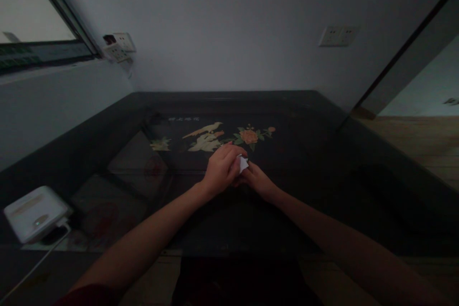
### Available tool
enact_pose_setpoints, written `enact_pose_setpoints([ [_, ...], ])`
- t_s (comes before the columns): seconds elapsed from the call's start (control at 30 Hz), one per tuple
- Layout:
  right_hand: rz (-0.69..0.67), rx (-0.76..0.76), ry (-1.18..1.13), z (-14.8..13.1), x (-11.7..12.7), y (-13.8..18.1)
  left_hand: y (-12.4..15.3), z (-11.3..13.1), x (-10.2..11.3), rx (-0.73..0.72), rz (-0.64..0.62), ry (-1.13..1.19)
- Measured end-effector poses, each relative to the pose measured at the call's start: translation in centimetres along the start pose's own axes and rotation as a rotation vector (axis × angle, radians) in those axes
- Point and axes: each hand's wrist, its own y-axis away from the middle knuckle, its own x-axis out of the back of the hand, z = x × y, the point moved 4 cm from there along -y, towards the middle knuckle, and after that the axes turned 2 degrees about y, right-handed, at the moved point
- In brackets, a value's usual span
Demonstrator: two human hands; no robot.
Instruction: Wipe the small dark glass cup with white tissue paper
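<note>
A wide, glossy black lacquered desk (308, 153) fills the view, with a painted bird-and-flower panel (211, 136) at its far middle. A white rectangular plastic box (34, 213) lies at the near left edge, a white cable (36, 263) trailing from it; whether the box holds anything cannot be told. No open container is visible. The left hand (222, 169) and right hand (258, 180) meet at the desk's centre, fingers curled together and pinching a small folded piece of white paper (243, 163) between them, just above the surface. The paper is judged light, thin and easily creased, and best held by its edges with the fingertips.
</note>
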Motion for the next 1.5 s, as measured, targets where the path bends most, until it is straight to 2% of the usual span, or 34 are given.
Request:
enact_pose_setpoints([
  [0.1,-0.005,-0.008,-0.008,-0.2,-0.1,0.1,0.0,-0.3,0.1,0.091,0.056,0.056],
  [0.17,-0.010,-0.010,-0.035,-0.4,-0.2,0.1,0.0,-0.9,0.0,0.219,0.117,0.157],
  [0.37,-0.021,-0.014,-0.071,-0.5,-0.2,0.2,0.1,-3.2,-0.8,0.600,0.250,0.697],
  [0.53,-0.033,-0.005,-0.069,-0.4,-0.2,0.3,0.4,-4.0,-2.1,0.910,0.258,1.080],
  [0.6,-0.033,-0.001,-0.060,-0.4,-0.2,0.3,0.5,-4.1,-2.4,0.976,0.250,1.151],
  [0.67,-0.041,0.003,-0.057,-0.4,-0.2,0.3,0.5,-4.0,-2.3,0.938,0.256,1.132],
  [0.83,-0.069,0.011,-0.057,-0.5,-0.4,0.4,0.3,-2.7,-0.7,0.526,0.273,0.684],
  [1.07,-0.044,0.008,-0.067,-0.3,-0.2,0.3,0.2,-0.7,0.2,0.134,0.103,0.158],
  [1.17,-0.038,0.014,-0.049,-0.1,-0.1,0.1,0.1,-0.1,0.1,0.004,0.023,0.031],
  [1.23,-0.034,0.006,-0.044,0.0,-0.1,0.0,0.1,-0.2,0.1,0.027,0.021,0.022],
  [1.3,-0.025,-0.007,-0.043,0.0,0.0,-0.1,0.1,-0.5,0.1,0.124,0.057,0.074],
  [1.5,-0.047,-0.007,-0.037,-0.1,0.1,0.0,0.2,-2.3,-0.5,0.453,0.165,0.423],
])
